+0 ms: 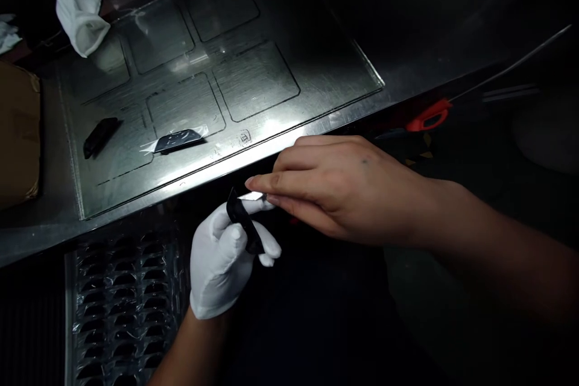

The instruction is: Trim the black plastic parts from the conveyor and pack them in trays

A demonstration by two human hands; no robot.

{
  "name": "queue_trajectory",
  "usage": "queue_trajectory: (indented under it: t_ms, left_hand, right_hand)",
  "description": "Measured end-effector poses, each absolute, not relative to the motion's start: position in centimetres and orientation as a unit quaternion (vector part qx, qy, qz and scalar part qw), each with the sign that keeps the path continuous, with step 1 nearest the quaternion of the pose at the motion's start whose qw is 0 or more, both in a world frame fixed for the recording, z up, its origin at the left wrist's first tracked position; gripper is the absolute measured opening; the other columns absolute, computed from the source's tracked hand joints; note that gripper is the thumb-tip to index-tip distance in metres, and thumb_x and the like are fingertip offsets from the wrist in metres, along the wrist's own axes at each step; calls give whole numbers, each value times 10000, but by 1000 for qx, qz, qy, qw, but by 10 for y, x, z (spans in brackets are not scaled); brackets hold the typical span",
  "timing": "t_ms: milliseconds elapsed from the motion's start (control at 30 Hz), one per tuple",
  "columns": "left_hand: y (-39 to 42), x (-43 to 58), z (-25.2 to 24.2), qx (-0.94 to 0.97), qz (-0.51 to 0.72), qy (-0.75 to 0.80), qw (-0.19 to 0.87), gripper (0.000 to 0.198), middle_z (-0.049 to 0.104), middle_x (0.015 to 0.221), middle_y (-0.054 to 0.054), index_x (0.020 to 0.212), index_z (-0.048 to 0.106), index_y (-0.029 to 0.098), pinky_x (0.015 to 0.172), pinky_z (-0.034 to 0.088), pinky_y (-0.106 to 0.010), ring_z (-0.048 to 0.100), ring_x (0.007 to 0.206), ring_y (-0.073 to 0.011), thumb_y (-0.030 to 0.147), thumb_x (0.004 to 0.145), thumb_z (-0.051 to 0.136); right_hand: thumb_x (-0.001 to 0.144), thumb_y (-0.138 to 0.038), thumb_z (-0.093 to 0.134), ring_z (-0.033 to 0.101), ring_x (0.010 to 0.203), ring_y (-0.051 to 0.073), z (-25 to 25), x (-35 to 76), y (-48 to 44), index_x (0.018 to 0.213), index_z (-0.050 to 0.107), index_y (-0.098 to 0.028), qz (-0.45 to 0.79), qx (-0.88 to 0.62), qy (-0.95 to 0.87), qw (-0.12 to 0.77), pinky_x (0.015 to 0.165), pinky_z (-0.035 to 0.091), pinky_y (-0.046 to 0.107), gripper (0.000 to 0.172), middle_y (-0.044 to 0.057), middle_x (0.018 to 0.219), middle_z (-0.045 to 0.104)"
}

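My left hand point(217, 277), in a white glove, grips a small glossy black part point(243, 221) with curved edges between thumb and fingers. The part is tilted, just past the table's front edge. Bare and closed, my right hand point(335, 184) comes in from the right. Its fingertips pinch a thin bright sliver point(251, 196) beside the black part's upper end; whether this is a blade or a strip of film is unclear. On the glass plate point(325, 81) lie a black part with clear film point(178, 140) and a darker black piece point(100, 137).
Below the table's edge, at lower left, a clear tray point(70, 313) holds rows of several black parts. A white glove point(81, 12) lies at the back left, near a cardboard box point(18, 132). A red-orange handle point(427, 117) with a thin rod sits at right.
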State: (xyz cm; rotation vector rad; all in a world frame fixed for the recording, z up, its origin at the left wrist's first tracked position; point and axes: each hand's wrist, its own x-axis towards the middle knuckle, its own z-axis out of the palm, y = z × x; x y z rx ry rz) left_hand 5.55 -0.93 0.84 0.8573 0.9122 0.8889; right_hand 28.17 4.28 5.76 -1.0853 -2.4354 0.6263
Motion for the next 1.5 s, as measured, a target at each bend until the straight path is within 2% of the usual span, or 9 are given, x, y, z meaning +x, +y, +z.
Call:
queue_trajectory:
  t_ms: [400,667,733,800,900,1033,1133,1233,1500]
  left_hand:
    - [-8,58,20,398,360,475,697,436,724,668,-44,1190,752,175,539,517,-208,630,523,-114,532,964,643]
    - [-7,54,16,378,319,460,737,422,729,667,-61,1179,753,150,512,497,-199,615,503,-109,501,975,637]
    - [-6,53,11,366,332,433,754,454,765,743,-94,1191,752,144,482,479,-195,602,482,-100,523,980,618]
    - [-5,51,7,341,370,410,761,458,808,942,-131,1187,765,173,437,461,-187,594,465,-82,549,977,609]
    - [-2,50,6,274,439,380,767,400,789,1222,-93,1165,783,260,395,463,-157,685,565,-96,563,917,698]
    - [4,52,9,201,500,360,762,333,800,1194,36,1107,775,328,585,604,-170,776,835,-138,517,835,815]
    - [7,56,10,183,538,358,741,278,804,1086,69,1060,761,318,798,662,-257,773,893,-142,482,844,821]
    - [8,60,10,172,565,338,733,254,789,1016,77,1060,747,290,955,643,-313,755,912,-128,433,863,818]
    - [4,59,10,203,577,371,698,299,727,961,37,1030,753,286,943,614,-269,703,924,-127,443,804,870]
  right_hand:
    - [1096,-330,466,633,963,241,64,278,43,1209,762,-216,169,-425,-880,127,726,424,348,337,70,1041,739]
    - [1054,-252,537,653,925,256,67,282,46,1122,785,-210,149,-419,-892,83,704,442,361,260,66,981,746]
    - [1065,-282,540,670,919,246,71,283,47,1154,777,-215,160,-407,-892,114,727,468,358,262,56,980,754]
    - [1091,-314,515,688,916,209,75,285,46,1226,744,-219,184,-407,-873,196,764,497,336,282,31,1013,763]
    - [1117,-311,471,688,790,135,77,287,43,1260,700,-199,216,-447,-818,290,723,504,272,293,-14,942,764]
    - [1094,-314,484,688,761,176,67,286,39,1162,726,-195,243,-446,-830,230,679,491,303,277,19,890,758]
    - [1080,-307,507,697,817,199,60,283,37,1131,737,-182,268,-415,-847,195,692,487,320,267,54,952,763]
    - [1077,-312,505,697,812,198,61,279,35,1119,740,-179,256,-416,-855,176,678,469,316,273,49,947,760]
    - [1085,-309,448,702,752,209,67,267,38,1056,752,-179,200,-406,-886,102,611,420,325,332,54,906,766]
